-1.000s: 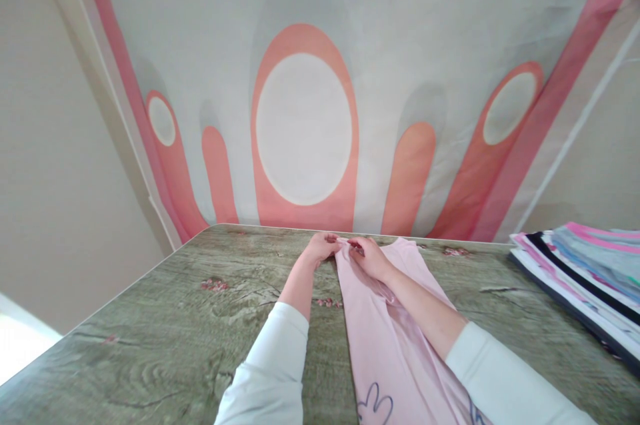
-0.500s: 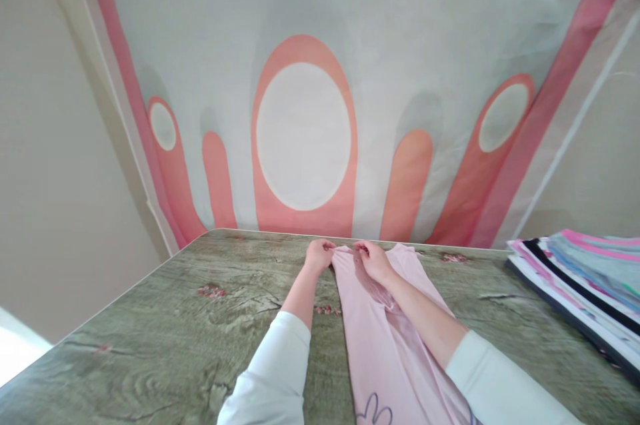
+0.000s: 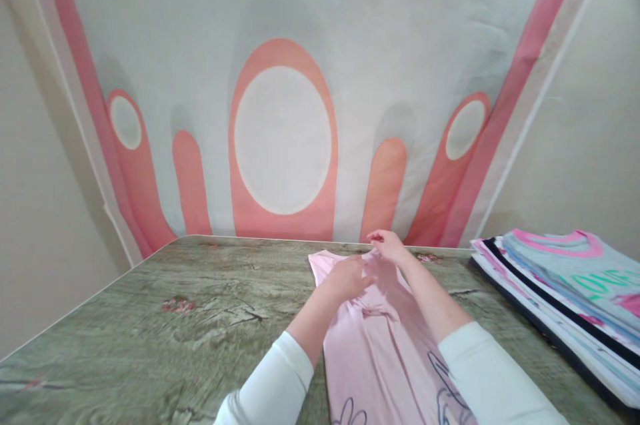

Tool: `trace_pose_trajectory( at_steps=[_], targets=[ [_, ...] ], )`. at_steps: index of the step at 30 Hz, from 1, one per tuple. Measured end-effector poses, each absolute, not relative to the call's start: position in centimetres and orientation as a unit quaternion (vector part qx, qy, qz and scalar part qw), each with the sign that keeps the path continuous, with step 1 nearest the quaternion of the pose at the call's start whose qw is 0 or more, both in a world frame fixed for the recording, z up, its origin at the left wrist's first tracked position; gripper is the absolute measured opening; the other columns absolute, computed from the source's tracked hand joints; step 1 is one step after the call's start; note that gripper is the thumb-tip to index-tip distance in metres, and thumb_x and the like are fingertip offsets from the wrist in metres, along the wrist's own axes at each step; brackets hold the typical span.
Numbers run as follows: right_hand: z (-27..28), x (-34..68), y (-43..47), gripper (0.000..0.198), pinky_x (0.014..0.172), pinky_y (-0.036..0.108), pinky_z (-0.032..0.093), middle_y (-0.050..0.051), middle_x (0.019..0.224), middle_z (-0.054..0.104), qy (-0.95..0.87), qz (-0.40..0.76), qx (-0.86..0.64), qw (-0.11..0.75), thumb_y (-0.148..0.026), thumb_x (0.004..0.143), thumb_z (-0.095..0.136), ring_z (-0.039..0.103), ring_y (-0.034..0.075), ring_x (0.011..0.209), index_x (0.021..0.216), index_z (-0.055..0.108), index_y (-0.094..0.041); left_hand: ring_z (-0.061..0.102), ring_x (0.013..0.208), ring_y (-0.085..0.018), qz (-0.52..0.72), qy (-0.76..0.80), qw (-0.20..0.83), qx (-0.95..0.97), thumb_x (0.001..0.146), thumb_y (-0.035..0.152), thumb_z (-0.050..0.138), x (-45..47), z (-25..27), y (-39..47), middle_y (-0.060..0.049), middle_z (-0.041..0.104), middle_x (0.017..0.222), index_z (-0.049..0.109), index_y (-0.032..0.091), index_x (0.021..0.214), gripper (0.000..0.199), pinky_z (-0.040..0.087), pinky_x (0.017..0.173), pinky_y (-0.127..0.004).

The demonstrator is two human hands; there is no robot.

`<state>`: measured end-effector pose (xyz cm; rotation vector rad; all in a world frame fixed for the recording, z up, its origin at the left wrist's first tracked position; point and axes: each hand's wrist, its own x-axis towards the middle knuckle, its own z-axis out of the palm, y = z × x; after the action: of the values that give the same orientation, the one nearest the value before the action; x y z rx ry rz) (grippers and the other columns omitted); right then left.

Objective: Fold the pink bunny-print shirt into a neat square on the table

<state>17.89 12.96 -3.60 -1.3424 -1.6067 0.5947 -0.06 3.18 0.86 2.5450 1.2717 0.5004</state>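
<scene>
A pink shirt (image 3: 373, 351) with dark line drawings lies lengthwise on the wood-patterned table, its shoulder end near the far edge. Creases gather across its upper middle. My left hand (image 3: 350, 277) rests over this upper part with the fingers stretched and the thumb apart. At the shirt's far right shoulder, my right hand (image 3: 390, 248) hovers with loosely bent, parted fingers, and nothing shows between them. The two hands and forearms hide part of the shirt's top and right side.
A stack of folded clothes (image 3: 565, 298) stands on the right of the table (image 3: 150, 331), a grey shirt with pink neckline and green letters on top. Behind the far edge hangs a backdrop (image 3: 285, 138) with coral arches and white ovals.
My left hand has left the shirt's far left shoulder and come right and nearer, over its middle. My right hand has moved to the far right shoulder. The view has turned right.
</scene>
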Motion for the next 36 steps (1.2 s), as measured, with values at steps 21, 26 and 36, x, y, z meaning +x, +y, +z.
trace_pose_trajectory(
  at_steps=[21,26,36],
  targets=[
    [-5.7,24.6,14.6,0.012,0.051,0.021,0.042,-0.001,0.059,0.061,-0.714,0.237,-0.55,0.363,-0.025,0.07,0.059,0.052,0.011,0.054,0.072,0.065,-0.014,0.011,0.136,-0.029,0.042,0.405,0.066,0.911,0.083,0.07,0.021,0.6,-1.9,2.7,-0.014,0.014,0.148,0.019,0.013,0.142,0.083,0.01,0.106,-0.047],
    [-5.5,24.3,13.8,0.018,0.066,0.027,0.047,0.004,0.076,0.065,-0.698,0.189,-0.555,0.41,-0.025,0.076,0.052,0.058,0.014,0.068,0.084,0.064,-0.015,0.011,0.136,-0.029,0.043,0.408,0.071,0.909,0.082,0.07,0.023,0.6,-1.7,2.7,-0.013,0.015,0.148,0.02,0.015,0.142,0.081,0.01,0.106,-0.047],
    [-2.9,24.7,5.1,0.021,0.089,0.037,0.04,0.005,0.101,0.064,-0.831,0.086,-0.462,0.298,-0.024,0.083,0.049,0.054,0.021,0.097,0.093,0.068,-0.023,0.013,0.135,-0.029,0.04,0.397,0.072,0.914,0.081,0.07,0.028,0.3,-1.9,3.5,-0.013,0.015,0.148,0.021,0.016,0.141,0.081,0.011,0.105,-0.047]
  ],
)
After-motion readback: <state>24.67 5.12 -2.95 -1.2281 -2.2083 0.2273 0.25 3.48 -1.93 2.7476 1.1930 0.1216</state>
